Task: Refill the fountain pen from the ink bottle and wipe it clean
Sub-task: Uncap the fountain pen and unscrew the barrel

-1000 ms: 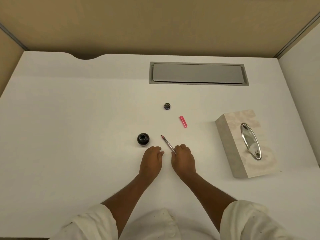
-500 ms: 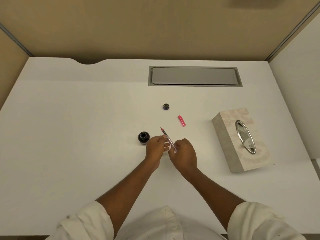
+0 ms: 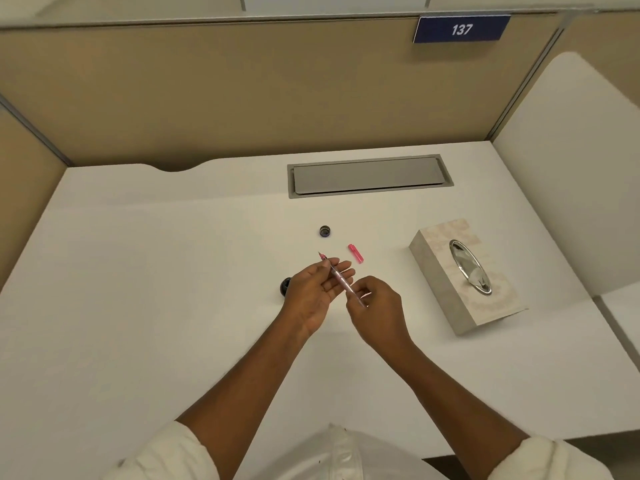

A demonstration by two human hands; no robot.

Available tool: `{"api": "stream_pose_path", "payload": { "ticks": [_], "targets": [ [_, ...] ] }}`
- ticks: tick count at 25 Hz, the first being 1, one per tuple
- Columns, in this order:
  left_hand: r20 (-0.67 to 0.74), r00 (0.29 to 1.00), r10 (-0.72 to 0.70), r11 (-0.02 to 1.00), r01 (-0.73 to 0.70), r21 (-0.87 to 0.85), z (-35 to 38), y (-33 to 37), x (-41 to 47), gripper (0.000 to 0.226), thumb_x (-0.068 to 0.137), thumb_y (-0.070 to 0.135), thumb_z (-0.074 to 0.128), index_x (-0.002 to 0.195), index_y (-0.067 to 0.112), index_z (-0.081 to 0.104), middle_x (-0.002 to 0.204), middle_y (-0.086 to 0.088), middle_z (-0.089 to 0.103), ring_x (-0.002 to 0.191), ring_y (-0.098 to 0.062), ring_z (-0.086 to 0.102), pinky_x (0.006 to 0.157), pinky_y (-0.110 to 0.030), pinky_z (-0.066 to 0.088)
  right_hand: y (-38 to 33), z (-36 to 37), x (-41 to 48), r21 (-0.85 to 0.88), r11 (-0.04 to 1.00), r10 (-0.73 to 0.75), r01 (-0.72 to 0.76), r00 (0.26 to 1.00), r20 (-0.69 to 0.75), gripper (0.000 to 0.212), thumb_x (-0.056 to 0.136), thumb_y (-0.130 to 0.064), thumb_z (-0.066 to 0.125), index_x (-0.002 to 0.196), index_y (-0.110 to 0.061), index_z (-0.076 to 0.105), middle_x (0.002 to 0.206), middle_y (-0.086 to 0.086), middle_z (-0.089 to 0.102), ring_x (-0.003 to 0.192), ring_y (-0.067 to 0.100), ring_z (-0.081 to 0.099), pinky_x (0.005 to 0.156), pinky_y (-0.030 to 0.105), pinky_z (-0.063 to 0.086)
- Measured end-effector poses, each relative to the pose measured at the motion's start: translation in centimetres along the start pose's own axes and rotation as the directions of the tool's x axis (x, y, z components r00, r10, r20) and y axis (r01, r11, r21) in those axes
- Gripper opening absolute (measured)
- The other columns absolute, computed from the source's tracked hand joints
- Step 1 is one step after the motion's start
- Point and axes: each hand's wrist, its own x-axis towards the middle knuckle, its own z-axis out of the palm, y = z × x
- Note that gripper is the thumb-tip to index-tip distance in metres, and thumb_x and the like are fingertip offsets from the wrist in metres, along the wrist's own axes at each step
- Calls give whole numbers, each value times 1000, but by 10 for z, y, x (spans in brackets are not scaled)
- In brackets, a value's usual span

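Head view, sole camera. Fountain pen [image 3: 341, 279] is held above the white desk [image 3: 138, 306], slanting from nib at upper left to tail at lower right. Right hand [image 3: 379, 306] pinches the tail end between thumb and fingertips. Left hand [image 3: 317, 289] is palm-up, fingers loosely spread, the barrel lying across them near the nib; whether its thumb bears on the pen cannot be told.

Ink bottle [image 3: 286, 286] stands open on the desk just beside the left hand, partly hidden by it. Bottle cap [image 3: 325, 231] lies apart, farther back. Pink pen cap [image 3: 356, 253] lies on the desk near the nib. Tissue box [image 3: 464, 275] sits well to the right, a tissue showing in its oval slot.

Assessment: pen appears light, slim, rigid and smooth, so liable to roll or slip; nib is judged delicate and likely inky. Hold is best taken on the barrel behind the nib. Bottle looks small and easily tipped; steadying it during dipping is advisable.
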Motion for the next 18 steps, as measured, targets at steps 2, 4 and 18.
{"api": "stream_pose_path", "payload": {
  "ticks": [2, 4, 18],
  "targets": [
    [15, 1000, 14, 1000, -14, -5, 2, 7, -5, 22, 98, 12, 40, 100, -1, 59, 93, -15, 73, 94, -31, 69, 78, -36, 58, -9, -2, -6, 79, 994, 76, -76, 997, -6, 7, 91, -20, 57, 87, -17, 62, 77, -7, 63, 67, 5, 56, 54, 8, 39],
    [11, 999, 33, 999, -33, -22, 4, 12, -7, 21, 98, 11, 42, 97, -1, 59, 91, -15, 74, 94, -31, 69, 81, -37, 58, -16, -1, -12, 153, 969, 194, -195, 981, 17, 22, 95, -29, 51, 85, -15, 65, 74, -8, 64, 64, 7, 54, 54, 15, 37],
    [9, 999, 54, 994, -53, -99, 24, -8, -4, 20, 95, 7, 45, 90, -2, 62, 84, -18, 73, 89, -28, 71, 79, -34, 59, -10, -7, -26, 506, 801, 422, -319, 901, -100, 16, 91, -18, 61, 82, -20, 74, 66, -4, 65, 64, 10, 55, 62, 24, 47]
  ]
}}
